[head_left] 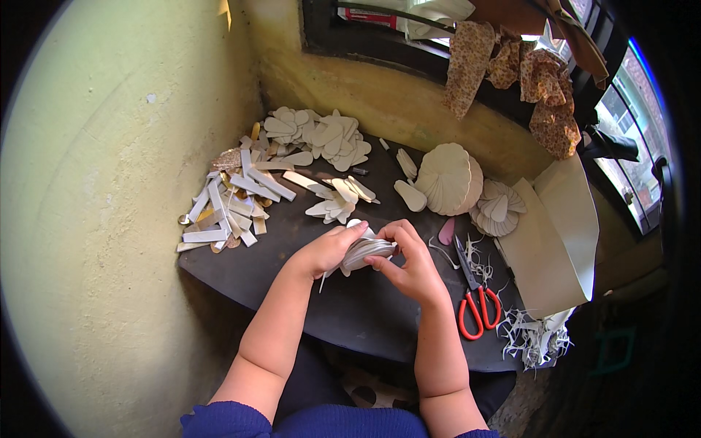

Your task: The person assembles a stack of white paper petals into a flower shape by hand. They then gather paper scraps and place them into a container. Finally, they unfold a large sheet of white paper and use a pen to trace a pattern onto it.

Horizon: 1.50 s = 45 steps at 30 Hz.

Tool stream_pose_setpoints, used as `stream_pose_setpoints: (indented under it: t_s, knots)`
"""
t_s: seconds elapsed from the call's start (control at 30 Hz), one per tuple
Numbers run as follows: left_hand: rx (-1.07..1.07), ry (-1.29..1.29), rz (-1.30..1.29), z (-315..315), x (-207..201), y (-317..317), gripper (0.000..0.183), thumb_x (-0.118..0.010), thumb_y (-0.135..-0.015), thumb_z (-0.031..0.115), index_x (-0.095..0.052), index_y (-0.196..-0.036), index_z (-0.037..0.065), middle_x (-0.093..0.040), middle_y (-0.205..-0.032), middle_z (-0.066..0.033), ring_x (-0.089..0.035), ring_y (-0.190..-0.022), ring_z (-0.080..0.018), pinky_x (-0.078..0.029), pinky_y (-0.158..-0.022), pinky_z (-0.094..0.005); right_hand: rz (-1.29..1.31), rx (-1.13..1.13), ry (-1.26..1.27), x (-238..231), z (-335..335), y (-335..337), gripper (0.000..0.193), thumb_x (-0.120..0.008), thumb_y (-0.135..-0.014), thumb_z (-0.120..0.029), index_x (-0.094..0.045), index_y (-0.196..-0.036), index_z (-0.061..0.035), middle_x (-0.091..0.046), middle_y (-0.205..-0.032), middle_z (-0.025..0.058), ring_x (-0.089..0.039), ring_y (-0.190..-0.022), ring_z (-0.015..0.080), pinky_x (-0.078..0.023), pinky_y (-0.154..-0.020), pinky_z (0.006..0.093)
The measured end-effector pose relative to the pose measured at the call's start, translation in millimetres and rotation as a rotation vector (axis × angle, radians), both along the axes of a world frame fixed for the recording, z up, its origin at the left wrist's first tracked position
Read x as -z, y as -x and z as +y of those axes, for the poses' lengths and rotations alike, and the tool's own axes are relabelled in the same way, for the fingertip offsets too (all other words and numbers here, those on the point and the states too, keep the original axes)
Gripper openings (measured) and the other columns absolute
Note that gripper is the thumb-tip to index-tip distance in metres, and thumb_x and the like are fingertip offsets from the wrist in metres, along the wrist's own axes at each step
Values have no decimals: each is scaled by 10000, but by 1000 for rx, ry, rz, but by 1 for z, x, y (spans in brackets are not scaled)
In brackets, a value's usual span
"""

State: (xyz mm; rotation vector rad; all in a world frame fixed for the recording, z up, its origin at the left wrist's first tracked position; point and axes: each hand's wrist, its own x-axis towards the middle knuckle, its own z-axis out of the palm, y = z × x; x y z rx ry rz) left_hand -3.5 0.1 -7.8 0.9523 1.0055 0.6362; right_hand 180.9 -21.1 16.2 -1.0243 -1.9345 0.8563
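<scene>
Between my hands, above the dark table (252, 274), is a stack of pale, rounded, sole-shaped cutouts (359, 255). My left hand (321, 253) is closed round the stack's left side, its thumb along the top. The fingers and thumb of my right hand (410, 264) pinch the right edge of the same stack. A thin pale strip (322, 283) hangs below my left hand. Just beyond lies a loose pile of similar cutouts (337, 201). Right of my right hand rest red-handled scissors (472, 281), blades pointing away, and a single pink cutout (447, 231).
Pale strips (241, 201) are heaped at the left by the wall (109, 219). More cutouts (332, 139) lie at the back, with fanned round stacks (447, 179) to the right. A folded pale sheet (544, 248) and curly trimmings (539, 337) occupy the right edge. Patterned cloth (469, 69) hangs above.
</scene>
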Motion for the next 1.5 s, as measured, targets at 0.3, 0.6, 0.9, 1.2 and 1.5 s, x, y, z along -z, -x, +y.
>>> stream_pose_setpoints:
  t_s: [0.3,0.6,0.9,1.2,1.5]
  knots:
    - [-199,-29,-9,1,6,0,458,-474,-944,389,-556,-1091,-38,-609,-997,-93,-581,-879,-150,-462,-785,-288,47,-54,-120,-1,-4,6,320,-748,-685,-7,-511,-901,-12,-553,-970,112,-564,-866,266,-460,-772,327]
    - [-231,-111,-146,4,1,1,484,-361,-982,368,-591,-1122,-35,-646,-1007,-118,-616,-885,-167,-480,-812,-301,102,-143,-68,7,-5,8,313,-724,-721,1,-486,-921,-31,-641,-912,136,-566,-1128,336,-453,-881,352]
    - [-441,-345,-26,14,11,9,517,-396,-961,453,-632,-1063,5,-664,-893,-60,-499,-656,-97,-427,-628,-239,450,-95,116,8,-9,3,315,-680,-775,34,-463,-996,-22,-587,-1003,89,-582,-880,133,-480,-774,267]
    - [-183,-248,-252,-3,-11,7,453,-697,-796,278,-594,-1140,2,-650,-975,-56,-589,-828,-113,-463,-693,-241,535,68,156,11,0,-1,343,-694,-817,-55,-482,-1082,-5,-588,-976,55,-561,-871,107,-453,-765,236]
    - [-300,-395,-272,-3,-11,1,295,-671,-823,89,-606,-1102,18,-624,-872,-14,-559,-748,-88,-456,-666,-226,738,41,396,6,4,-5,330,-672,-844,-88,-497,-1111,-7,-614,-902,58,-587,-790,119,-473,-673,247]
